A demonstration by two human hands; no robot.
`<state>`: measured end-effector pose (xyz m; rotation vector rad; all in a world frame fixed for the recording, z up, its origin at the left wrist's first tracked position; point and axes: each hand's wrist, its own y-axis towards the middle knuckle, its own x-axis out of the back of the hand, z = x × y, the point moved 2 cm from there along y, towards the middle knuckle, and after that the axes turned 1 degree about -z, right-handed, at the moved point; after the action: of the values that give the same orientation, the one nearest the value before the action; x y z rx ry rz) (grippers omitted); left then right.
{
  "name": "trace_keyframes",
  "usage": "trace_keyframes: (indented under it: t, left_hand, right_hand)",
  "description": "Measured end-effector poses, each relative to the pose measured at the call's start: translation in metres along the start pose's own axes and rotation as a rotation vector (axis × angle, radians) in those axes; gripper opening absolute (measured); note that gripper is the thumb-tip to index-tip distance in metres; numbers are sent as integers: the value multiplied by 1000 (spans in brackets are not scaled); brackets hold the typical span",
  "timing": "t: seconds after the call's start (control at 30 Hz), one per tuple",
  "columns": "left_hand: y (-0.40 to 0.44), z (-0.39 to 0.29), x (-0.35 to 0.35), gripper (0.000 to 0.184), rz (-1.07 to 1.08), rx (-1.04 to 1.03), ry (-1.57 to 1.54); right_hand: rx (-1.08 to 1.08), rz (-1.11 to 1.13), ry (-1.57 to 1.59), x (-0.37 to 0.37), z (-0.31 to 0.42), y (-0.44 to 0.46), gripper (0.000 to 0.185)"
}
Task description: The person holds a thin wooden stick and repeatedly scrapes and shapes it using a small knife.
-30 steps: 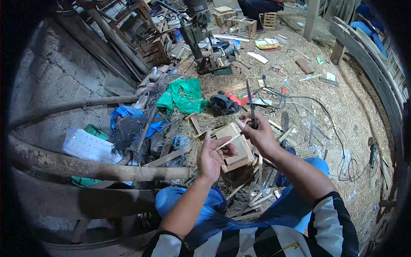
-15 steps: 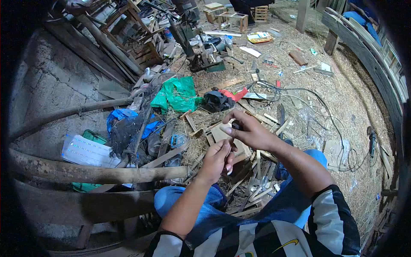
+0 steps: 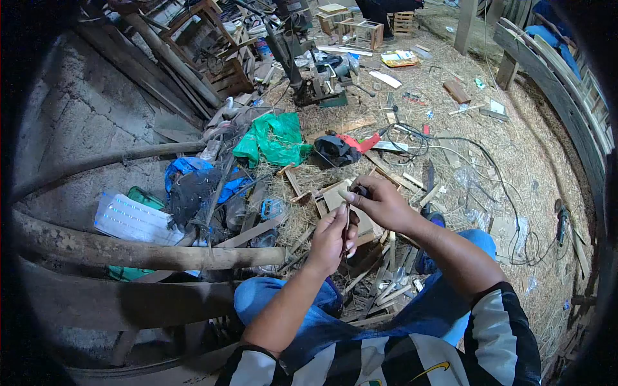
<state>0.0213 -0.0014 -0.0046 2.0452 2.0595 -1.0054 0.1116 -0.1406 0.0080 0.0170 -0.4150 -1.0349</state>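
My left hand [image 3: 331,239] is closed around a thin, dark strip [image 3: 347,233], whose kind I cannot make out. Just above and to the right, my right hand [image 3: 378,204] has its fingers curled in a pinch, with the thumb close to the left thumb. Something small and dark [image 3: 360,191] shows inside its grip, mostly hidden by the fingers. Both hands are raised over a pale wooden box-like piece [image 3: 335,197], between my knees.
Wood scraps [image 3: 389,293] lie between my legs. A green plastic bag [image 3: 273,138], a black bag [image 3: 336,151] and a dark cable [image 3: 476,141] are ahead on straw-covered ground. Wooden poles [image 3: 148,251] run along the left. Another person's leg [image 3: 557,44] shows at upper right.
The view has shifted slightly, so the surroundings sit a little further right and lower. My right fingers have curled in, and the two thumbs are nearer each other.
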Motion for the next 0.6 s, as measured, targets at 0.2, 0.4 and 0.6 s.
trace_keyframes:
  t: [0.2, 0.4, 0.6]
  left_hand:
    - [5, 8, 8, 34, -72, -87, 69]
    - [9, 2, 11, 28, -101, -161, 75]
    - [2, -2, 3, 30, -81, -178, 111]
  right_hand:
    - [-9, -7, -123, 5, 6, -1, 39]
    - [120, 91, -574, 4, 11, -8, 31]
    - [140, 97, -594, 1, 3, -6, 28]
